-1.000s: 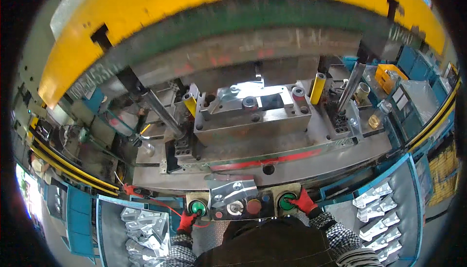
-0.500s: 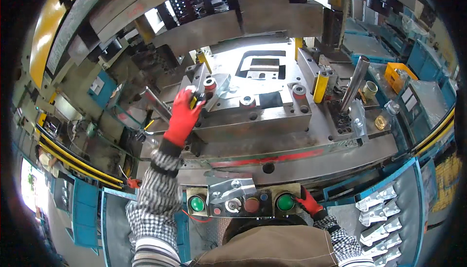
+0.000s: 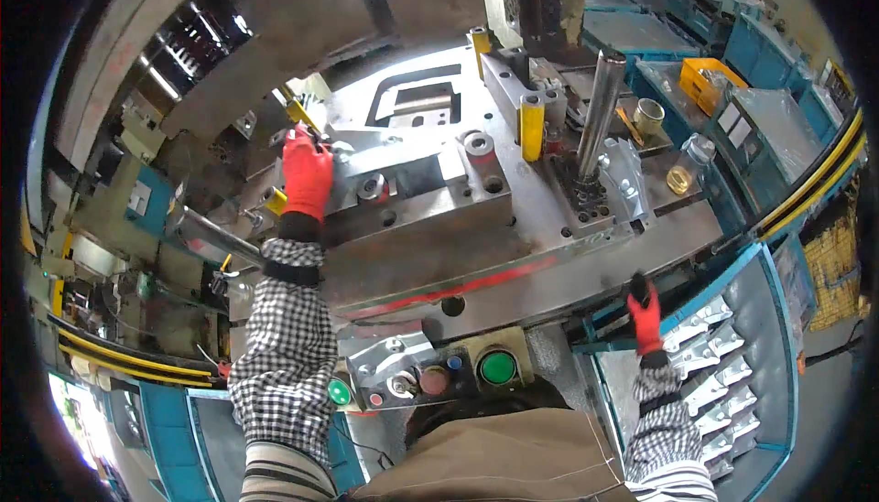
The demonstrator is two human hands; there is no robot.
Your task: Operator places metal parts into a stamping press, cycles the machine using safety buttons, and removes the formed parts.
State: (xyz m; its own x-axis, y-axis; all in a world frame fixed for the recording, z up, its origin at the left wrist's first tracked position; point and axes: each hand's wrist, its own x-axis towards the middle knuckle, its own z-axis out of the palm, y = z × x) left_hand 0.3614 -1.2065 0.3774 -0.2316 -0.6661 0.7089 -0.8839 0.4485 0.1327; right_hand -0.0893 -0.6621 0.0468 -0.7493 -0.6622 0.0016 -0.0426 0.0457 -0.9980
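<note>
Your red-gloved left hand (image 3: 307, 171), grip unclear, is by a silver metal part (image 3: 369, 140); your red-gloved right hand (image 3: 646, 315) hovers, loosely spread.

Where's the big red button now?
In the head view, the big red button sits at lower middle on the control panel, between the silver switch to its left and small blue button to its upper right.

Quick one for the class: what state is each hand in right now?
Left hand: fingers by the shiny metal part; grip cannot be told.
Right hand: looks open, nothing visible in it.
</note>
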